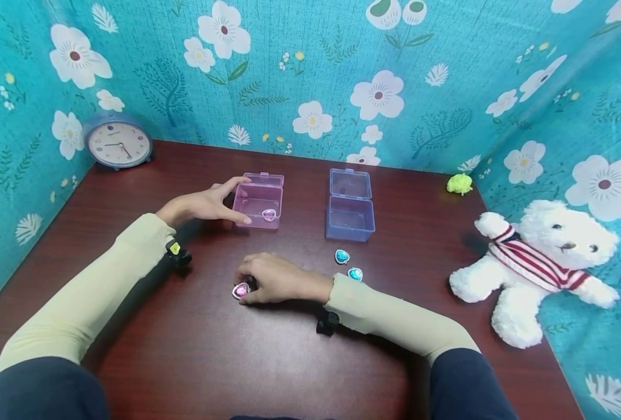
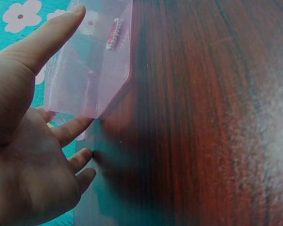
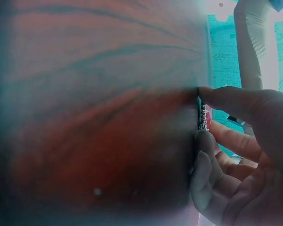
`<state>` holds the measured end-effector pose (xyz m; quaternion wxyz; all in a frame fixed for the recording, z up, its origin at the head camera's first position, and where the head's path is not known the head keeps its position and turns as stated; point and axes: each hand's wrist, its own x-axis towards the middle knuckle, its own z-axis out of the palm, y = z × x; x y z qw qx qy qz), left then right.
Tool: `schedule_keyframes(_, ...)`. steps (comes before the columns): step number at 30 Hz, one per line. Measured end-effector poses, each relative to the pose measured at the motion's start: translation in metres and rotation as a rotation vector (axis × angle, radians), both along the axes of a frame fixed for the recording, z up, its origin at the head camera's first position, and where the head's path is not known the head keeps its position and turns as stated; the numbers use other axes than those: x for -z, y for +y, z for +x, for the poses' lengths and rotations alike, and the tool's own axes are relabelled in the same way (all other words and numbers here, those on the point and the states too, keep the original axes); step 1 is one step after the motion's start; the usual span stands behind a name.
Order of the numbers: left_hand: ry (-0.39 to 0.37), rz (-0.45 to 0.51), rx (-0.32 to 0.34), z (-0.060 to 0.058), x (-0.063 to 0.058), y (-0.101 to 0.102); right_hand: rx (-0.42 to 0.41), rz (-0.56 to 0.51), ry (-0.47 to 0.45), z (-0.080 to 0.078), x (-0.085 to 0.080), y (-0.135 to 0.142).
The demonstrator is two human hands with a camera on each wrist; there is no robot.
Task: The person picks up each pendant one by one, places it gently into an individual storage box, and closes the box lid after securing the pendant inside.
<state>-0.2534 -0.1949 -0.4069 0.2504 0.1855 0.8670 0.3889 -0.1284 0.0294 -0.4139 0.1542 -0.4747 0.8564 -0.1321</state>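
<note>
My left hand [image 1: 205,204] holds a clear pink plastic box [image 1: 258,221] by its left side, thumb at the front and fingers behind. The box's lid stands open, and a pink heart-shaped gem with a pale beaded rim [image 1: 269,215] lies inside. In the left wrist view the thumb lies along the wall of the pink box [image 2: 75,84]. Nearer the table's middle, my right hand [image 1: 276,279] pinches another pink gem [image 1: 241,290] at the tabletop. The right wrist view shows that gem [image 3: 203,117] edge-on between thumb and fingertip.
A clear blue box [image 1: 350,227] with its lid open stands right of the pink one. Two blue gems, one teardrop gem [image 1: 342,256] and another [image 1: 355,273], lie before it. An alarm clock [image 1: 119,143], a yellow-green lump [image 1: 459,184] and a white teddy bear [image 1: 541,262] stand around the edges.
</note>
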Motion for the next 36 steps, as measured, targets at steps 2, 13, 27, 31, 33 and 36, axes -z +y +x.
schedule_keyframes(2,-0.001,-0.001,-0.001,0.000,0.000,0.001,-0.008,-0.003,0.010,-0.001,0.000,0.001)
schedule_keyframes(13,0.004,-0.006,-0.006,0.000,0.000,0.000,-0.023,-0.116,-0.044,-0.016,-0.010,0.010)
schedule_keyframes(27,0.015,-0.019,-0.010,0.001,0.000,0.000,0.059,-0.335,-0.044,-0.042,-0.036,0.029)
schedule_keyframes(31,0.014,-0.018,0.003,0.000,0.000,-0.001,0.102,-0.426,-0.027,-0.055,-0.041,0.033)
schedule_keyframes(33,0.014,-0.016,0.009,0.000,0.000,-0.001,0.133,-0.442,-0.012,-0.060,-0.044,0.034)
schedule_keyframes(36,0.010,-0.021,0.011,0.000,0.000,-0.001,0.181,-0.449,0.004,-0.069,-0.045,0.035)
